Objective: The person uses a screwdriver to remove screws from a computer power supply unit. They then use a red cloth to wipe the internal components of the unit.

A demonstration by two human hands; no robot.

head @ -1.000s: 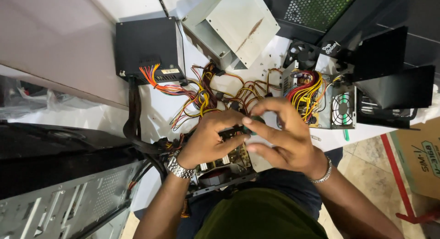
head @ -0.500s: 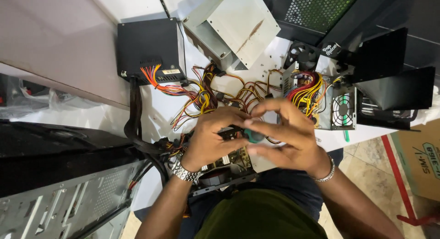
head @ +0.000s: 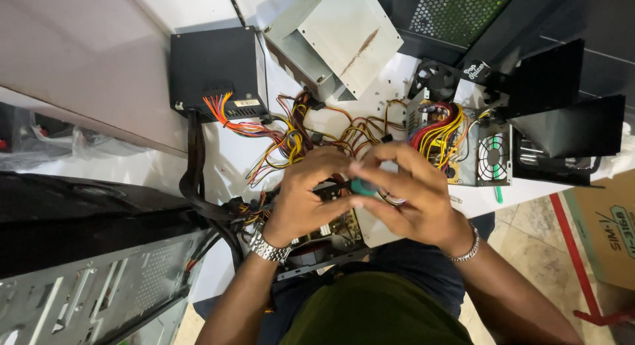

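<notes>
While the left hand (head: 305, 196) steadies the opened power unit (head: 324, 236) at the near table edge, the right hand (head: 407, 196) has closed tighter round a small teal part (head: 362, 186), its grip now firmer.

computer repair workshop | opened power supply (head: 463, 146) | loose wire bundle (head: 297, 136) | computer case (head: 92, 299) | white table (head: 218, 160)

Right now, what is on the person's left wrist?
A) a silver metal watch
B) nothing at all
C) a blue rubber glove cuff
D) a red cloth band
A: a silver metal link watch sits on the wrist of the left hand, while the right hand has only a thin silver bracelet at its wrist.
</notes>
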